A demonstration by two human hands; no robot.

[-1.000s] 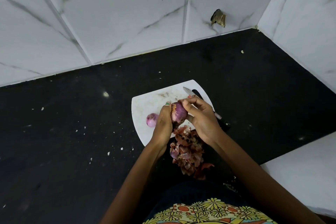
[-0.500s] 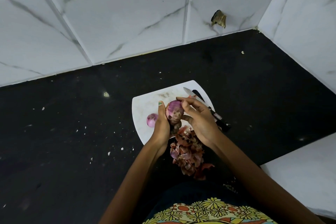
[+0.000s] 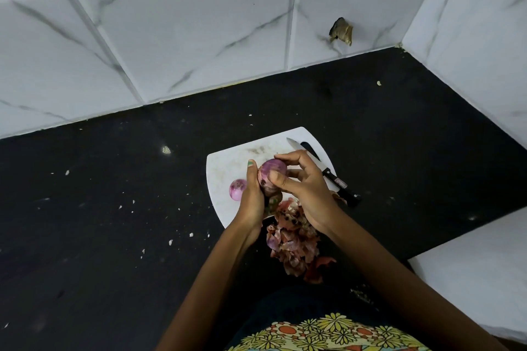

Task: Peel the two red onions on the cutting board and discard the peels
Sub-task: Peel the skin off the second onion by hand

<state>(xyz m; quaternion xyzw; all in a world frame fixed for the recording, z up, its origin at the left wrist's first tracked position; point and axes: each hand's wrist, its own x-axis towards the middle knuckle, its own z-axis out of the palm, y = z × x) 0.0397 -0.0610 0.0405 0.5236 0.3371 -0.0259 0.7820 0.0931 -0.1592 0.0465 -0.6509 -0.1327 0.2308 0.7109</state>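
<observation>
A: Left to right?
B: Peeled onion on cutting board. Left hand and right hand both clamp held onion above it. Knife on the board's right edge.
A: Peels?
B: Peel pile on counter, under wrists.

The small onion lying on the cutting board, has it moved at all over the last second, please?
No. The small onion sits at the same spot near the cutting board's left edge, beside the left hand.
</observation>
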